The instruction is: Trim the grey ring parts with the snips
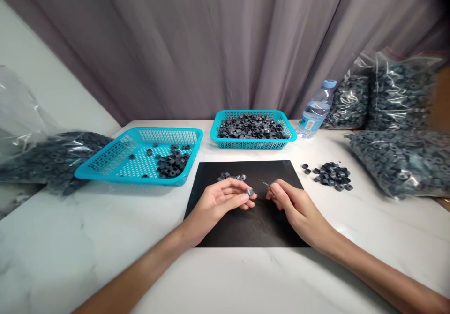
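Between the thumb and fingers of my left hand is one small dark grey ring-shaped part. My right hand is closed around a thin metal tool; its slim tip points left toward the ring, with a gap between them. Most of the tool is hidden in my fingers, so its exact kind does not show. Both hands are over a black mat. Several more grey rings lie on the mat just behind my left hand, partly covered by it.
A turquoise basket with some rings stands at left, a fuller basket at the back. Loose rings lie right of the mat. A water bottle and bags of rings stand at right; another bag is at left.
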Demonstrator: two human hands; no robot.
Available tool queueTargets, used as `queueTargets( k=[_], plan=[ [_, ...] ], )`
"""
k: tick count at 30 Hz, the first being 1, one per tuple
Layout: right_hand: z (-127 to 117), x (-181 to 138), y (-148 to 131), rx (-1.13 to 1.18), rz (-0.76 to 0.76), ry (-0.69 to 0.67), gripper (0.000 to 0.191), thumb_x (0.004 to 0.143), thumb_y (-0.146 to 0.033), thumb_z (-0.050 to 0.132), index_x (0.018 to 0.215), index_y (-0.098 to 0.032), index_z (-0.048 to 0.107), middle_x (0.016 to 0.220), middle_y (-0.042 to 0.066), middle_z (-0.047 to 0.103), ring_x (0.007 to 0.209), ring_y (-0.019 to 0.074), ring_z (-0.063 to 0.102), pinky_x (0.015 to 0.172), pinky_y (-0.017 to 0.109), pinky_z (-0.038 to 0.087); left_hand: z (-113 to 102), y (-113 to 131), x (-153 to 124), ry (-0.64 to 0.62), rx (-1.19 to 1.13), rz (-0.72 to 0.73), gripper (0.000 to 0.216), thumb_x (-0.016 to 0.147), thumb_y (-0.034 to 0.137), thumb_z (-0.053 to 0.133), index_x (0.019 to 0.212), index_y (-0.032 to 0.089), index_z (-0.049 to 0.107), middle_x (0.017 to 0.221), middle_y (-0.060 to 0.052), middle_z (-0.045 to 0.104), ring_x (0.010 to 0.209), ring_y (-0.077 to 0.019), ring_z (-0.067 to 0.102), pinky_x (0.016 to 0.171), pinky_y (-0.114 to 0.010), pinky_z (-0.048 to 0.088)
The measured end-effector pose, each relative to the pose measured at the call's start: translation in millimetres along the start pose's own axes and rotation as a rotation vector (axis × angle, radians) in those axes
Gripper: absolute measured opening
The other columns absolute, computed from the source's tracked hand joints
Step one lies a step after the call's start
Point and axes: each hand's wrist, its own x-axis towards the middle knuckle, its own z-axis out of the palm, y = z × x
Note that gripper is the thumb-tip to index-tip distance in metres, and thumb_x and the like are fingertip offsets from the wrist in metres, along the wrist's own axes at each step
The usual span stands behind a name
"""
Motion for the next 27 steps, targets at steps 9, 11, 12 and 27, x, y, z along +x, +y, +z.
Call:
queueTargets(
  k=[9,11,12,27],
  plan=[
    [1.2,-0.2,-3.1,-0.037,-0.023,-0.006,0.043,0.108,-0.050,0.038,0.085,-0.021,0.058,0.069,-0.001,0.052,0.062,0.0149,0.048,0.059,0.028,0.038,-0.9,-1.6,-0.5,0.001,0.002,0.010,0.020,0.091,0.029,0.075,0.105,0.016,0.070,0.107,-0.010,0.077,0.095,-0.0211,0.073,0.088,-0.032,0.055],
    [1.2,0.2,-3.7,-0.039,-0.034,-0.003,0.043,0.108,-0.050,0.036,0.084,-0.021,0.058,0.070,-0.001,0.052,0.063,0.0155,0.049,0.060,0.028,0.038,-1.1,-1.5,-0.1,0.008,-0.004,0.019,0.019,0.091,0.029,0.076,0.104,0.017,0.070,0.106,-0.009,0.077,0.094,-0.0206,0.073,0.087,-0.031,0.056],
    [1.3,0.4,-3.9,-0.040,-0.041,-0.003,0.044,0.109,-0.050,0.035,0.084,-0.022,0.058,0.071,0.000,0.053,0.064,0.0159,0.049,0.061,0.028,0.039,-1.1,-1.1,0.1,0.008,-0.005,0.021,0.019,0.091,0.029,0.075,0.104,0.016,0.070,0.105,-0.009,0.077,0.094,-0.0205,0.073,0.087,-0.031,0.056],
    [0.4,-3.6,-4.1,-0.185,-0.094,-0.032,0.038,0.110,-0.044,0.033,0.089,-0.022,0.056,0.074,0.001,0.059,0.065,0.0164,0.054,0.063,0.031,0.038,-0.9,0.2,-1.0,-0.014,-0.095,-0.053,0.025,0.095,0.029,0.069,0.115,0.016,0.077,0.108,-0.012,0.079,0.093,-0.0214,0.074,0.086,-0.030,0.056]
  ],
)
